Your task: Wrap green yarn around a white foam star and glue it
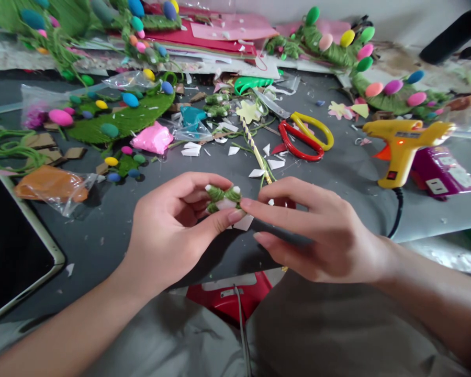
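One small green-and-white piece [217, 195], held up over a littered desk [105, 225]

From where I stand, the piece sits just above the near part of the desk; the left hand [165, 230] has it pinched, thumb along the near side and forefinger curled round behind, the gap between them no wider than the piece; the right hand [325, 235] reaches in from the other side, its forefinger at the edge of the piece, seemingly touching, while its thumb hangs well parted, so those two fingers have no grip on it; whether the tucked fingers behind hold anything, I cannot tell.

It looks wound in green yarn, with white tips and a pale middle; I would judge it very light, soft on the surface, with something stiffer within; the yarn should grip rather than slip; the white tips look the delicate part, so the wound sides seem the better place to take hold, and lightly, since a hard squeeze might shift the strands.

White scraps [191, 151] lie beyond the hands; near them are scissors [286, 137] with one red and one yellow handle; to the right is a yellow glue gun [396, 162], its red light showing; to the left lies a dark-screened device [11, 241].
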Motion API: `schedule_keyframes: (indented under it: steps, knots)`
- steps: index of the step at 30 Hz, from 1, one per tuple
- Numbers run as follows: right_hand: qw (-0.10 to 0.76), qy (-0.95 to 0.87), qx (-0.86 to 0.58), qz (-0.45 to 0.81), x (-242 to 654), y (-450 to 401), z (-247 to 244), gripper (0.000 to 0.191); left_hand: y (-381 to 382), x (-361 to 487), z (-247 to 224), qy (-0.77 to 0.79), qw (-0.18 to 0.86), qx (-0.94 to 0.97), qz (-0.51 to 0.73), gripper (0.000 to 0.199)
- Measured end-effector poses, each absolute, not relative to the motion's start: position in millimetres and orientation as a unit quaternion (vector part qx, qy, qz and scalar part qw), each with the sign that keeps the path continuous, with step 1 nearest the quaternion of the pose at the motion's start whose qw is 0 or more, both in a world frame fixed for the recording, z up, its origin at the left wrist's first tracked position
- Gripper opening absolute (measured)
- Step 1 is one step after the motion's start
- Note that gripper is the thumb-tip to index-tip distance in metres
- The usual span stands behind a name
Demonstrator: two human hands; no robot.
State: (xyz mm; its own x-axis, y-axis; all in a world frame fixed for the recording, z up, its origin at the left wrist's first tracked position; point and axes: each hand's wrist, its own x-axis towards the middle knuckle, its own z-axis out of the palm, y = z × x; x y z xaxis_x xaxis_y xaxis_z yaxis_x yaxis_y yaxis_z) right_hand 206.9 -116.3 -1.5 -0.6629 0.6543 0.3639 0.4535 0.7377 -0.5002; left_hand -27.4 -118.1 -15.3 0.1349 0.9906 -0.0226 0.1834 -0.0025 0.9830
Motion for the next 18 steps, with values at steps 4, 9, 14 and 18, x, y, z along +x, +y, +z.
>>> schedule_keyframes:
  steps: [4, 9, 14, 18]
  knots:
    - [0.274, -0.888, -0.304, 0.210, 206, -117, -3, 0.041, -117, -27, -16, 0.520, 0.481, 0.578, 0.405, 0.032]
    - [0.292, -0.799, -0.343, 0.399, 204, -114, 5, 0.033, -115, -26, -15, 0.504, 0.501, 0.564, 0.420, 0.036]
    - [0.308, -0.641, -0.438, 0.550, 204, -110, 11, 0.027, -115, -25, -13, 0.508, 0.503, 0.555, 0.426, 0.035]
    - [0.336, -0.661, -0.452, 0.496, 203, -111, 6, 0.026, -114, -25, -13, 0.504, 0.510, 0.558, 0.418, 0.037]
